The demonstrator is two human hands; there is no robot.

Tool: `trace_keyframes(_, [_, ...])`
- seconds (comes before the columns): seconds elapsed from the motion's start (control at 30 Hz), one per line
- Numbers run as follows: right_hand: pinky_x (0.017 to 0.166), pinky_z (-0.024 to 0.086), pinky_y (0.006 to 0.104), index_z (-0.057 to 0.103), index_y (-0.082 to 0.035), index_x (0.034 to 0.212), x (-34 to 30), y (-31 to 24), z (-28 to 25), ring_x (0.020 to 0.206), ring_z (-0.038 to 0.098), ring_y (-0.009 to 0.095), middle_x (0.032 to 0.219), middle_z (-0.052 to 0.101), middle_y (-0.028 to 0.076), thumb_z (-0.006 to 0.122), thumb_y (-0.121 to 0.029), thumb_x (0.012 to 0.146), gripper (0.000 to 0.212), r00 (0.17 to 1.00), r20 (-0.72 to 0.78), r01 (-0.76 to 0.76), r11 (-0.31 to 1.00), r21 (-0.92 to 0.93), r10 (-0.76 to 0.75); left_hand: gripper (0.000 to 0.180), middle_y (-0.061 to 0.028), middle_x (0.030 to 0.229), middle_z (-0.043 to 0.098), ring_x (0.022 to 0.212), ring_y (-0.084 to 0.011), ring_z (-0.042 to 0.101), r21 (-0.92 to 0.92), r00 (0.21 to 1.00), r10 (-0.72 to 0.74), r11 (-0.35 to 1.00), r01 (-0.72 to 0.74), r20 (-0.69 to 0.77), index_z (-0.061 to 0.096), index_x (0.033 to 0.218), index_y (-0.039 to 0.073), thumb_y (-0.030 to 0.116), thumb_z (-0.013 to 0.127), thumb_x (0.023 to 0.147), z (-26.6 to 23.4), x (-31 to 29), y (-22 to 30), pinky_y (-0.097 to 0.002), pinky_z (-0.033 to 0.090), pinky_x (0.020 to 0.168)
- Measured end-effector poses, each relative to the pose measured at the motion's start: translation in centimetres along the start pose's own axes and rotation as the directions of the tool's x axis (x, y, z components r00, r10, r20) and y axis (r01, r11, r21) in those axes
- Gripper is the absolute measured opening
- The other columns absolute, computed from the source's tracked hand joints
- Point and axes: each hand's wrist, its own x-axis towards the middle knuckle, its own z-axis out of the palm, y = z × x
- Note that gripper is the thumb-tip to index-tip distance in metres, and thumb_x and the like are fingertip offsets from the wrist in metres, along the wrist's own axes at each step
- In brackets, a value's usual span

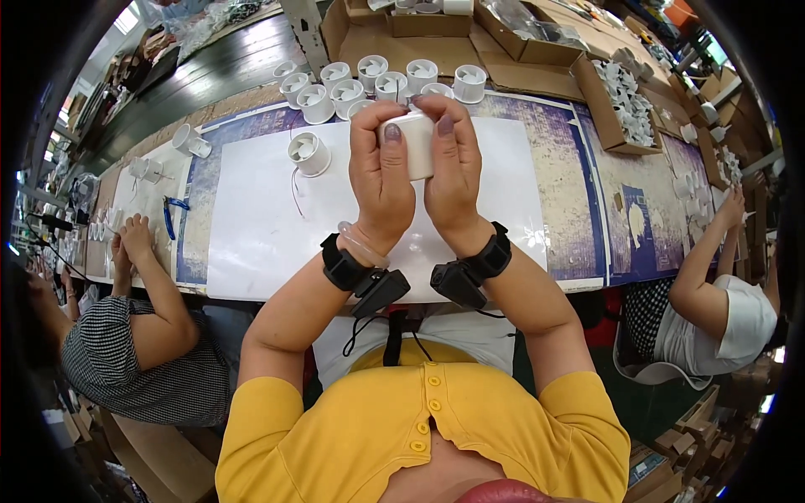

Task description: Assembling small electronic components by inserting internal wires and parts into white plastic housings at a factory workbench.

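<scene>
Between my palms a white cylindrical fan housing point(411, 149) is held up over the white sheet on the table. My left hand point(381, 172) wraps its left side, thumb pressed along it; my right hand point(454, 168) closes on the right side in the same way. Fingertips of both hands curl over its far end, so that end is hidden. Left of my hands a similar white housing with fan blades inside point(309, 154) stands on the sheet, a thin wire trailing from it. Several more white fan housings point(315, 105) stand grouped beyond my hands.
A white sheet point(260, 210) covers the table before me. Blue-handled pliers point(171, 218) lie at left, near a co-worker's hands point(132, 241). A cardboard box of small white parts point(619, 105) sits at far right, with another co-worker's arm point(704, 251) beyond. Cardboard trays point(402, 46) stand at the back.
</scene>
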Motion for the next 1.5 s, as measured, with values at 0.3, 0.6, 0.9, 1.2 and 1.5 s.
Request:
trace_keyframes(0.3, [0.084, 0.046, 0.0277, 0.055, -0.002, 0.103, 0.9, 1.2, -2.2, 0.093, 0.056, 0.015, 0.101, 0.058, 0.007, 0.036, -0.030, 0.101, 0.034, 0.945, 0.040, -0.316, 0.879, 0.357, 0.323, 0.024, -0.0092, 0.105, 0.055, 0.096, -0.0168, 0.052, -0.315, 0.960, -0.276, 0.916, 0.249, -0.041, 0.050, 0.109, 0.002, 0.019, 0.036, 0.100, 1.1, -0.4, -1.1, -0.0275, 0.042, 0.086])
trace_keyframes(0.6, [0.079, 0.046, 0.0247, 0.056, -0.004, 0.101, -0.5, 2.3, -0.4, 0.088, 0.055, 0.011, 0.098, 0.060, 0.004, 0.040, -0.026, 0.101, 0.027, 0.960, 0.043, -0.278, 0.919, 0.278, 0.278, 0.020, -0.0127, 0.098, 0.056, 0.089, -0.0217, 0.055, 0.182, 0.994, 0.054, 0.983, -0.036, -0.095, 0.052, 0.099, 0.000, 0.012, 0.036, 0.098, 0.1, -0.5, -1.7, -0.0300, 0.043, 0.082])
trace_keyframes(0.9, [0.074, 0.048, 0.0242, 0.058, -0.004, 0.099, 0.2, 1.8, -1.0, 0.083, 0.057, 0.010, 0.093, 0.061, 0.004, 0.048, -0.023, 0.098, 0.022, 0.917, 0.025, -0.373, 0.835, 0.404, 0.397, 0.026, -0.0122, 0.102, 0.055, 0.092, -0.0195, 0.053, 0.088, 0.999, -0.011, 0.996, 0.015, -0.049, 0.050, 0.105, 0.000, 0.020, 0.034, 0.100, -0.1, -0.6, -2.0, -0.0298, 0.042, 0.085])
trace_keyframes(1.2, [0.070, 0.047, 0.0262, 0.056, -0.006, 0.091, 0.7, 1.3, -1.5, 0.080, 0.056, 0.012, 0.087, 0.056, 0.003, 0.046, -0.025, 0.097, 0.022, 0.864, -0.041, -0.454, 0.812, 0.366, 0.502, 0.023, -0.0164, 0.099, 0.057, 0.090, -0.0276, 0.055, 0.214, 0.979, 0.198, 0.959, -0.185, -0.043, 0.051, 0.105, 0.001, 0.020, 0.039, 0.098, 0.1, -0.6, -4.2, -0.0340, 0.044, 0.082])
trace_keyframes(1.5, [0.076, 0.047, 0.0266, 0.057, -0.003, 0.099, 2.5, 1.3, -3.1, 0.087, 0.057, 0.016, 0.097, 0.057, 0.008, 0.034, -0.036, 0.101, 0.040, 0.947, -0.045, -0.319, 0.945, -0.069, 0.317, 0.043, -0.0161, 0.112, 0.053, 0.099, -0.0287, 0.053, 0.441, 0.952, 0.236, 0.845, -0.301, 0.196, 0.047, 0.119, 0.000, 0.034, 0.053, 0.094, -0.3, 0.1, -4.3, -0.0360, 0.044, 0.085])
